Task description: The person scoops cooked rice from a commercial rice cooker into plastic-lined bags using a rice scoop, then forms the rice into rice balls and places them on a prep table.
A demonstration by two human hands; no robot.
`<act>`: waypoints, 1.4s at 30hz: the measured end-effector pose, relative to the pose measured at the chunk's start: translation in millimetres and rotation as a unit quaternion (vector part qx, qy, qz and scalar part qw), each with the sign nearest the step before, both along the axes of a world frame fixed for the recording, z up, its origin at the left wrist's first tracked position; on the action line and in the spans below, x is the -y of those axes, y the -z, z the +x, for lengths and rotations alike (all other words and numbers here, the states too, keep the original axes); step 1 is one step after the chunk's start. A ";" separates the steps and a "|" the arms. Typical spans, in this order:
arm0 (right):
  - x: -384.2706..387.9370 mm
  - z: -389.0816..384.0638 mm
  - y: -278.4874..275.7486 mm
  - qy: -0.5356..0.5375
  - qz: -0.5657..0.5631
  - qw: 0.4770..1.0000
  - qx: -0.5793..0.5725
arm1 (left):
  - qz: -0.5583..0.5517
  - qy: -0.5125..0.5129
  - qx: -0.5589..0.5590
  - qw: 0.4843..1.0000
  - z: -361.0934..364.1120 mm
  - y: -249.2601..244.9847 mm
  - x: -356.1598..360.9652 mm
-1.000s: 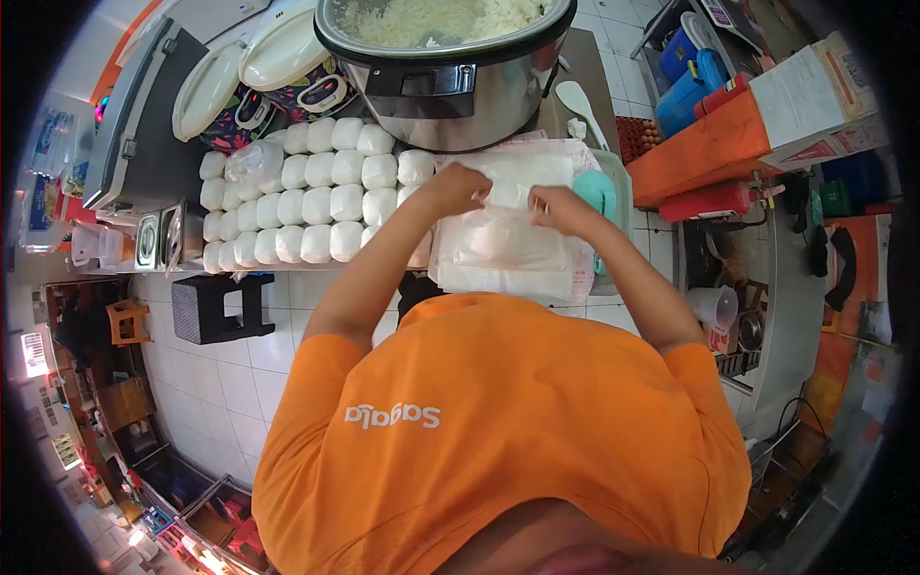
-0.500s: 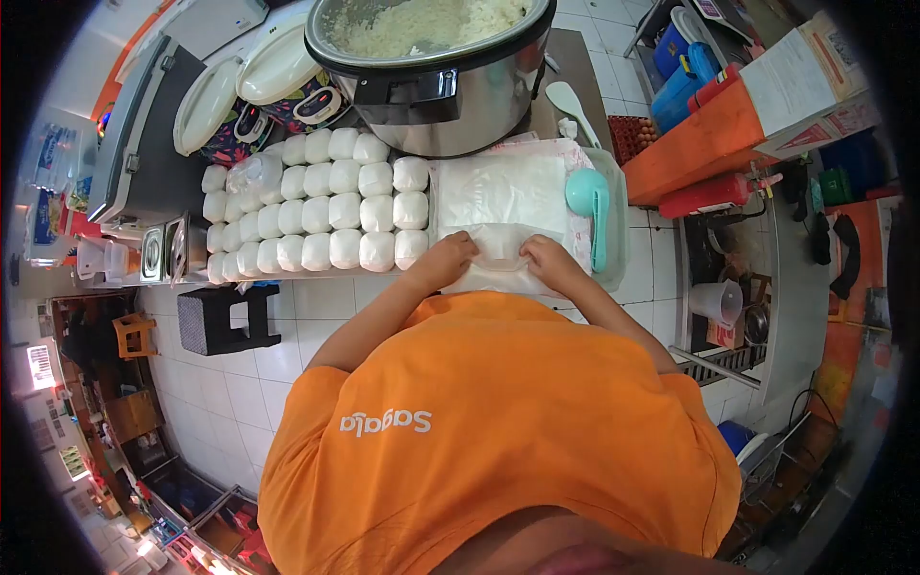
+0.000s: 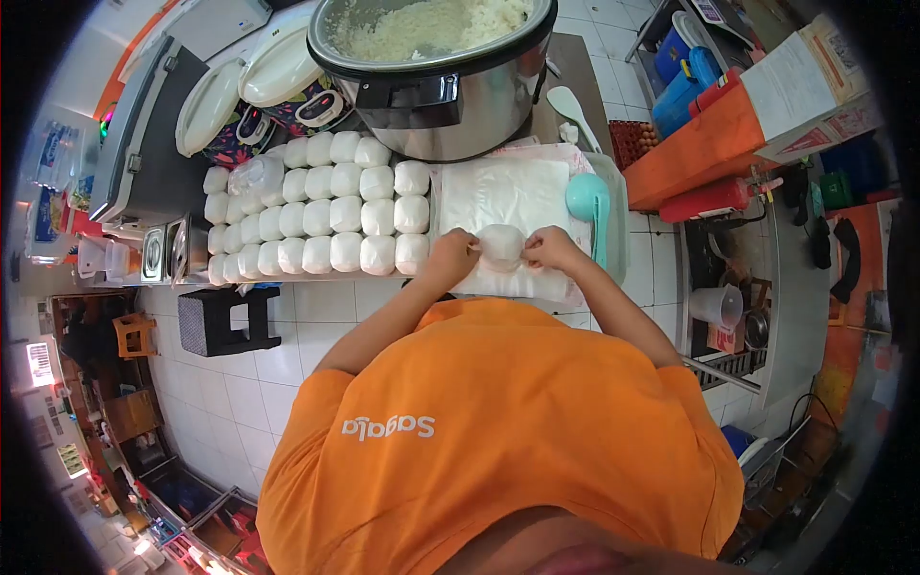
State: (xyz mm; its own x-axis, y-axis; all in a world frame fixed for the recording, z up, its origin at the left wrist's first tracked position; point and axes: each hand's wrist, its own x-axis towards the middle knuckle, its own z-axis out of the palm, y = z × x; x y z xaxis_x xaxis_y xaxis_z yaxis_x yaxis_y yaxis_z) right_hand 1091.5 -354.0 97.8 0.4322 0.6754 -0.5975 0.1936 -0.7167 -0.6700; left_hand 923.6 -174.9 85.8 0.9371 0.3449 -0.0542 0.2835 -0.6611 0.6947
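A white wrapped rice packet [image 3: 500, 242] is pinched between my left hand [image 3: 454, 254] and my right hand [image 3: 549, 249], just above a stack of white wrapping sheets [image 3: 505, 196] on the counter. To the left of my left hand lie several rows of finished white wrapped packets [image 3: 331, 216]. A large metal rice cooker [image 3: 431, 67] full of cooked rice stands open beyond the sheets. A teal scoop [image 3: 586, 196] rests at the right edge of the sheets.
White cooker lids [image 3: 244, 77] lie at the back left. An orange counter with a white box [image 3: 757, 105] is to the right, with blue containers [image 3: 685, 67] behind. A dark stool [image 3: 220, 316] stands on the tiled floor at left.
Both hands drew back from the far sheets to the near edge, then closed the wrapper into a rounded packet, now held between them.
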 end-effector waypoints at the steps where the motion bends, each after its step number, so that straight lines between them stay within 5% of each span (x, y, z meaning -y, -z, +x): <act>1: 5.4 2.7 5.1 0.074 0.039 0.993 -0.083 | -0.025 -0.010 0.014 1.000 -3.5 0.9 0.4; 4: 7.4 -1.0 12.9 0.160 0.080 0.965 -0.190 | -0.125 -0.031 -0.073 0.989 3.9 -11.9 -11.0; 7: -11.2 6.3 1.2 -0.021 -0.010 1.000 0.015 | 0.018 0.029 -0.080 0.996 28.0 -12.8 -28.2; 9: -11.3 1.7 5.6 -0.026 0.022 0.998 0.050 | 0.049 0.204 0.013 0.978 34.0 -1.5 -30.9; 12: -12.7 3.8 2.7 -0.081 0.021 0.986 0.145 | 0.067 0.225 0.099 0.967 31.8 11.3 -27.6; 14: -9.9 0.1 -18.6 -0.003 0.126 0.988 0.094 | 0.040 0.231 0.161 0.959 23.5 19.2 -22.5; 16: -15.1 -3.6 -20.4 0.047 0.146 0.987 0.040 | -0.355 0.117 0.022 0.927 8.4 23.7 -9.6; 17: -18.6 -8.1 -20.2 0.095 0.163 0.982 -0.016 | -0.392 0.056 0.079 0.915 2.3 -22.1 7.3; 21: -48.6 -42.9 -45.3 0.075 0.141 0.987 -0.008 | -0.364 0.015 -0.001 0.931 -4.3 -32.6 8.1; 23: -58.4 -62.4 -54.6 0.006 0.216 0.894 0.392 | -0.358 -0.089 0.046 0.928 -7.9 -33.6 11.7; 24: -66.3 -61.4 -66.4 0.001 0.218 0.893 0.393 | -0.357 -0.093 0.050 0.928 -9.8 -31.5 12.1; 26: -84.9 -58.6 -96.1 0.026 0.169 0.976 0.135 | -0.363 -0.118 0.107 0.918 -15.6 -24.9 7.8; 28: -96.3 -59.9 -111.8 0.021 0.169 0.982 0.083 | -0.394 -0.123 0.123 0.902 -21.8 -46.2 -7.1; 29: -103.1 -60.7 -115.1 0.019 0.165 0.986 0.029 | -0.313 -0.117 0.129 0.934 -26.6 -60.3 -15.4; 32: -128.6 -67.2 -107.5 0.010 0.206 0.977 -0.052 | -0.193 -0.146 0.222 0.944 -38.3 -63.5 -63.7; 34: -147.6 -83.7 -128.2 0.016 0.202 0.971 -0.126 | 0.040 0.008 0.436 0.899 -47.0 -98.2 -104.5; 35: -155.8 -91.8 -138.4 0.051 0.188 0.962 -0.194 | 0.052 -0.009 0.435 0.899 -52.4 -118.6 -122.3; 38: -207.3 -117.1 -151.8 -0.080 0.209 0.897 -0.381 | 0.193 0.089 0.478 0.852 -82.3 -156.9 -183.7; 42: -260.7 -146.9 -137.7 -0.180 0.223 0.891 -0.352 | 0.228 0.168 0.463 0.840 -116.7 -163.8 -233.5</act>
